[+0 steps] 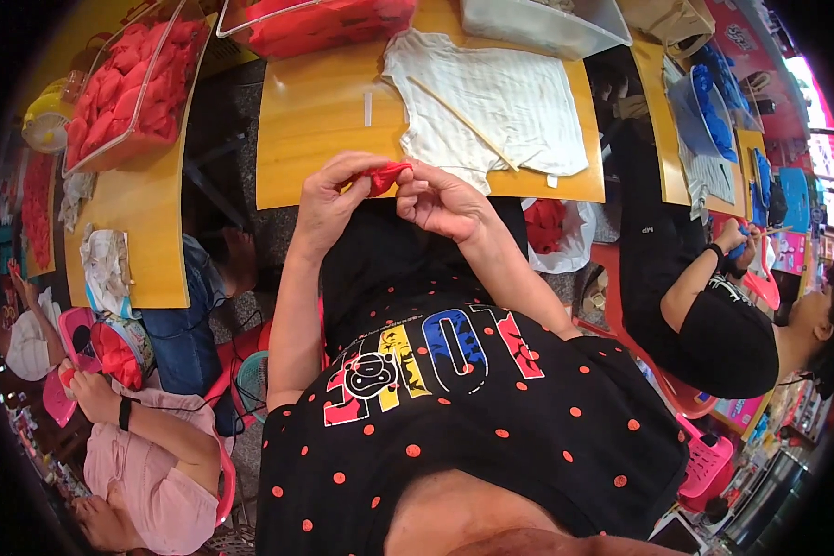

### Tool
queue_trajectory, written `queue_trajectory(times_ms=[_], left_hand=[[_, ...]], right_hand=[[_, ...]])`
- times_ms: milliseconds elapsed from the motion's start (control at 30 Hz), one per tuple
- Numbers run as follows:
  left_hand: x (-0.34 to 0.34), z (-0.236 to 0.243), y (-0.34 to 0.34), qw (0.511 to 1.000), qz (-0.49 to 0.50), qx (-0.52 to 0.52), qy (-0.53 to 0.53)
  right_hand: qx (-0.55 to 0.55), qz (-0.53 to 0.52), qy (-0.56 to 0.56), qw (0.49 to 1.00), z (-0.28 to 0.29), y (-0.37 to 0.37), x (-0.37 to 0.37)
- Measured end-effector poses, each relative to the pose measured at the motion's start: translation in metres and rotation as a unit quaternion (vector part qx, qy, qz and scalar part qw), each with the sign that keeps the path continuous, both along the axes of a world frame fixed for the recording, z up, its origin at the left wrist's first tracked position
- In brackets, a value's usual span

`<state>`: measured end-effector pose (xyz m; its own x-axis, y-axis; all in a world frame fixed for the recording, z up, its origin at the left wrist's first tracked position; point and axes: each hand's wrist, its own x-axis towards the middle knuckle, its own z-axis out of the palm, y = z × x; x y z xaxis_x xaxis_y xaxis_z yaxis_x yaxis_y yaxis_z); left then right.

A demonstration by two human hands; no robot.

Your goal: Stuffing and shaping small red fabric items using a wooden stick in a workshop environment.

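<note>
Above the near edge of the wooden table (324, 116), both hands meet at a small crumpled piece of red fabric (383, 177). My left hand (335, 196) pinches its left side between thumb and fingers. At the other end, my right hand (445, 204) is closed, thumb and index finger touching the fabric's tip and the other fingers curled. Whether the right fingers also hold something finer is too small to tell. Beyond them a white cloth (547, 111) lies spread on the table, with a thin wooden stick (463, 122) slanting across it.
A pale strip (368, 109) lies left of the cloth. Clear bins of red pieces (134, 97) stand at far left and far middle, another clear bin (547, 32) at far right. A white bag (574, 243) hangs below the table edge. People work on both sides; a blue bin (700, 116) stands right.
</note>
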<state>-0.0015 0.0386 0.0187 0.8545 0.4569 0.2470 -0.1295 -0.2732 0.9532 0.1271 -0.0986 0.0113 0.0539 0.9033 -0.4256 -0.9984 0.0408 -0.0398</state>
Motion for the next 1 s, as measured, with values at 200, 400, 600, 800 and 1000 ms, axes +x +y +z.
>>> queue_trajectory(times_ms=[200,400,600,800,1000], left_hand=[[0.013,-0.012,-0.020,0.951,0.082,-0.297,0.004],[0.014,-0.015,-0.031,0.962,0.141,-0.231,-0.007],[0.007,-0.022,-0.026,0.852,0.085,-0.493,-0.151],[0.019,-0.014,-0.030,0.793,-0.010,-0.608,0.038],[0.020,-0.015,-0.031,0.779,-0.022,-0.623,0.066]], right_hand=[[-0.066,-0.096,-0.531,0.839,-0.007,0.000,-0.002],[-0.082,-0.123,-0.558,0.816,-0.007,0.001,-0.005],[-0.055,-0.179,-0.441,0.878,-0.014,0.004,-0.001],[-0.023,-0.112,-0.634,0.765,-0.027,0.008,0.008],[-0.138,-0.053,-0.773,0.617,-0.003,-0.001,0.012]])
